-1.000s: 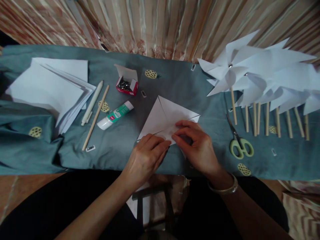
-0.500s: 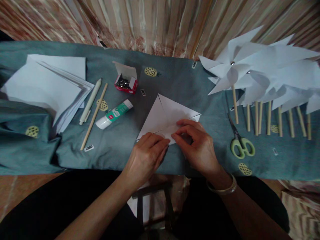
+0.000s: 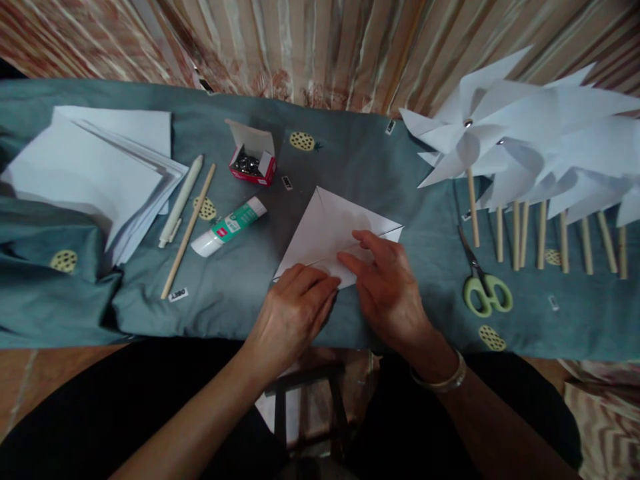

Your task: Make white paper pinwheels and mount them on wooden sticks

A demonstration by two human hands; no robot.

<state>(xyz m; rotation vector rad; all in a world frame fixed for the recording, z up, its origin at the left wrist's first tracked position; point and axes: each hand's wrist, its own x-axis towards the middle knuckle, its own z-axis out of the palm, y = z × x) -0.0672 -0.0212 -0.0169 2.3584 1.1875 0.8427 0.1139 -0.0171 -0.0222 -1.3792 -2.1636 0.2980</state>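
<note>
Glue stick (image 3: 229, 227) at left shows green label, red patch on it, wording too small to read. White tag print (image 3: 178, 295) on tablecloth (image 3: 350, 150), near left: looks like "OBEY". Far side, red box (image 3: 246, 176) gapes, shiny metal pieces (image 3: 247, 162) inside. Centre: white paper square (image 3: 330, 223) on tablecloth. Left hand (image 3: 295, 310) bunched at its near edge, pinching or pressing, can't tell. Right hand (image 3: 393, 290) loose, fingers parted over paper, grasping nothing.
</note>
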